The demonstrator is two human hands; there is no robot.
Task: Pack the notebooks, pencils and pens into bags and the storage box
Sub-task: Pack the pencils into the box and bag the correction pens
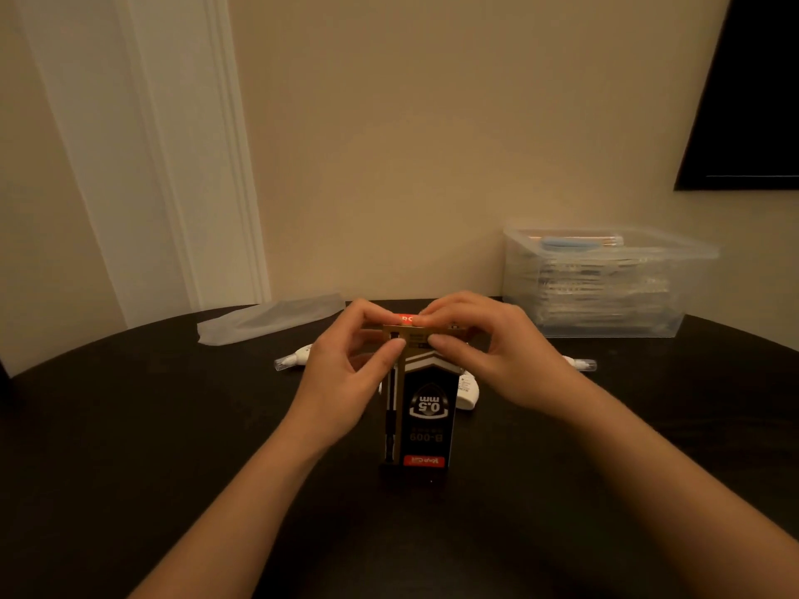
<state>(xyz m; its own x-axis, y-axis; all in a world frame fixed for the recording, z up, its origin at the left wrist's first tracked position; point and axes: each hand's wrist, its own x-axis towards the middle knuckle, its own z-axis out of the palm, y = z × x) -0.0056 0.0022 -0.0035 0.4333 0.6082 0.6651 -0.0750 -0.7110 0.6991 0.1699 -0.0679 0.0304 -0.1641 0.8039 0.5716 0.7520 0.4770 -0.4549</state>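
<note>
Both forearms reach in from the near edge of the dark table (129,425). The left hand (346,373) and right hand (488,361) pinch the top flap of the upright black pen box (426,417) at the centre, fingers curled. The clear storage box (605,287) sits far right.

Both hands (346,373) (488,356) pinch the pen box's (426,421) top flap.

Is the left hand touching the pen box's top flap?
Touching. The head view shows the left hand pinching the pen box at its top edge.
</note>
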